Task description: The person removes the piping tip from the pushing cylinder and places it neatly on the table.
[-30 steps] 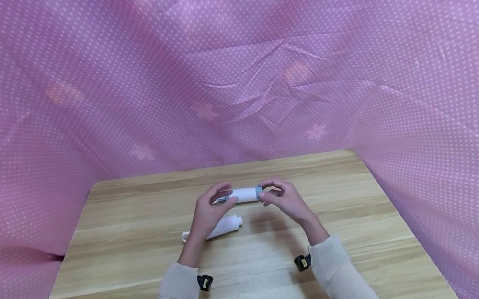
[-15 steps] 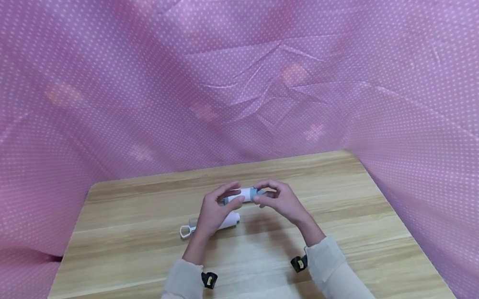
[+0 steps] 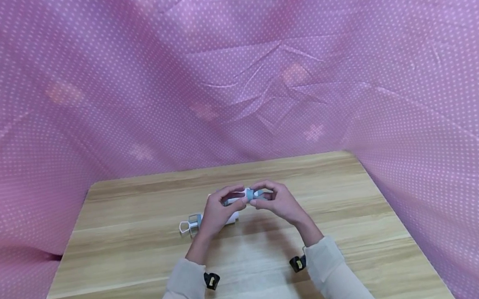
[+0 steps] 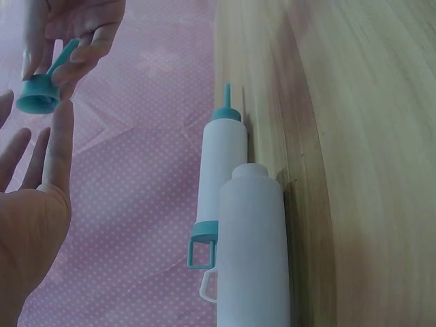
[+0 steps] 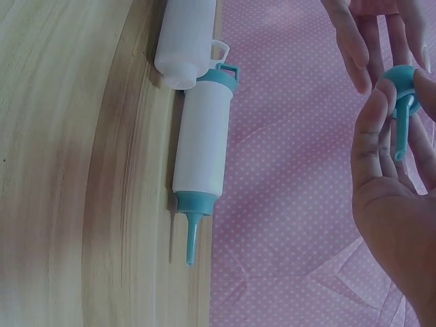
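Observation:
In the right wrist view my right hand [image 5: 395, 211] pinches a teal toy-syringe tip [image 5: 402, 102], a cup with a thin spout, between thumb and fingers. My left hand [image 4: 34, 231] reaches toward the tip's wide end with fingers spread, fingertips right at its rim. A white toy syringe barrel [image 4: 253, 245] with a bare neck lies on the table, its white ring handle [image 3: 184, 227] and teal finger loops showing in the head view. Behind it lies a second toy syringe [image 5: 201, 136] with a teal tip fitted. Both hands partly hide it in the head view.
The wooden table [image 3: 115, 257] reaches back to a pink dotted cloth [image 3: 234, 97] that hangs behind and along both sides. Black wrist cameras sit at the cuffs.
My left hand has moved right and my right hand slightly left, so the gap between them has narrowed. More of the near syringe's handle and teal loops shows.

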The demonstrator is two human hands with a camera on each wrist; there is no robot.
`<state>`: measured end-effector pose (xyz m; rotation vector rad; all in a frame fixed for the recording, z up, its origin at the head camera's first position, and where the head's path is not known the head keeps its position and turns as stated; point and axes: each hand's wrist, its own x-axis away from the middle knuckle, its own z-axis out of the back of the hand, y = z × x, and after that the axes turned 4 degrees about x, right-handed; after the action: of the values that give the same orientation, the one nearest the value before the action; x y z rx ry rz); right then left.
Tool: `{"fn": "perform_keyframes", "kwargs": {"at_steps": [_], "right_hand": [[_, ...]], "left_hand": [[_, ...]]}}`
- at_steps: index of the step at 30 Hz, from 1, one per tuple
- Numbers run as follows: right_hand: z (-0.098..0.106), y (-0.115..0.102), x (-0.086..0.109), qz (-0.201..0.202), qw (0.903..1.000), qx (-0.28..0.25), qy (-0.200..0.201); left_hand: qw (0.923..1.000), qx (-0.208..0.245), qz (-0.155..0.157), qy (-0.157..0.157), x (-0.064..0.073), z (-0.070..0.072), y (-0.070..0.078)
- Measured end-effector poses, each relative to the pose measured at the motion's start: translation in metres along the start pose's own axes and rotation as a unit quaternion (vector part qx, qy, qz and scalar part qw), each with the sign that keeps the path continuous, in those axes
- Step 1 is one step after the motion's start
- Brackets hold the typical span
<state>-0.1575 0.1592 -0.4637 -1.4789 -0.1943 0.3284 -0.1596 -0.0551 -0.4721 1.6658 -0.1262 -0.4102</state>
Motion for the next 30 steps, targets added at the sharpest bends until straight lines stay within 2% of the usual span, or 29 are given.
{"fn": "perform_keyframes", "kwargs": {"at_steps": [4,12,26,30], "right_hand": [[-0.0017,-0.0009,0.0001,0.005,0.9999,-0.003,-0.009],[-0.0022,0.0009,0.0003,0.008,0.9997,-0.001,-0.024],[0.0001,0.0037,-0.0015,0.004,0.9997,0.006,-0.023],[0.0010,0.0039,-0.0009,0.008,0.9997,0.010,-0.023]], "left_hand": [[0.9999,0.014,0.000,-0.008,-0.0014,-0.0018,-0.0022],[0.9991,-0.041,-0.011,0.000,-0.0009,-0.0033,-0.0034],[0.9992,-0.040,-0.001,0.003,-0.0035,-0.0040,-0.0044],[0.9994,-0.033,-0.008,0.003,-0.0042,-0.0041,-0.0066]]}}
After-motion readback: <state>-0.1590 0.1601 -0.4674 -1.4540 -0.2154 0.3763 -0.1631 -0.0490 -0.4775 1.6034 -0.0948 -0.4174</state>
